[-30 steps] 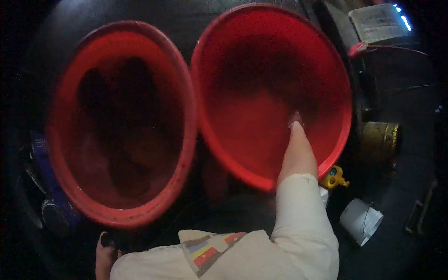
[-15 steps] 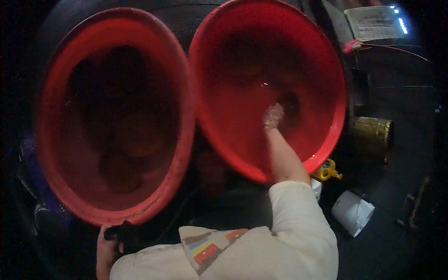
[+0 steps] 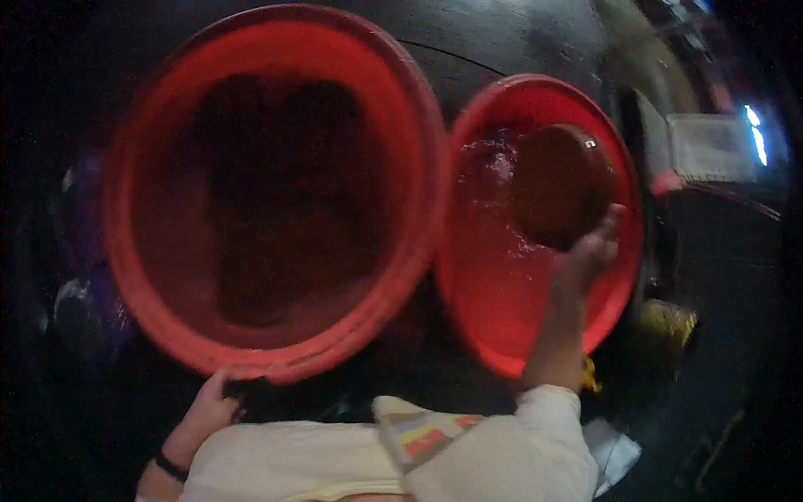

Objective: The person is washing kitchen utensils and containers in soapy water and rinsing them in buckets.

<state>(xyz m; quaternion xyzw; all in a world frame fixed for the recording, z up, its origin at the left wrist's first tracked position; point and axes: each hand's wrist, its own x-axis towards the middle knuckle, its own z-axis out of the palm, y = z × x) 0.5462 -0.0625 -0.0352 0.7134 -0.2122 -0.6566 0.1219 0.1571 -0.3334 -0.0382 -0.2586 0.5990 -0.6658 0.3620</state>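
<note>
My right hand (image 3: 592, 255) is over the right red tub (image 3: 462, 289), its fingers closed on the lower right edge of a round brown thing (image 3: 562, 186). That thing is dark, broad and wet-looking; its exact kind is not clear. Rippled water (image 3: 498, 167) glints beside it. My left hand (image 3: 219, 403) is at the near rim of the left red tub (image 3: 276, 364), fingers curled by a small black thing (image 3: 248, 390) that I cannot make out. Inside the left tub, large dark rounded shapes (image 3: 293, 209) lie in shadow.
A white container (image 3: 615, 456) and a yellow object (image 3: 590, 376) are near my right sleeve. Farther right are a yellowish can (image 3: 667, 326) and a pale crate (image 3: 711, 149). Purple material (image 3: 96, 251) lies left of the tubs. The floor is dark.
My right hand has come up from the water with the round brown thing, now in plain view. The view has shifted left, and the water in the right tub is disturbed.
</note>
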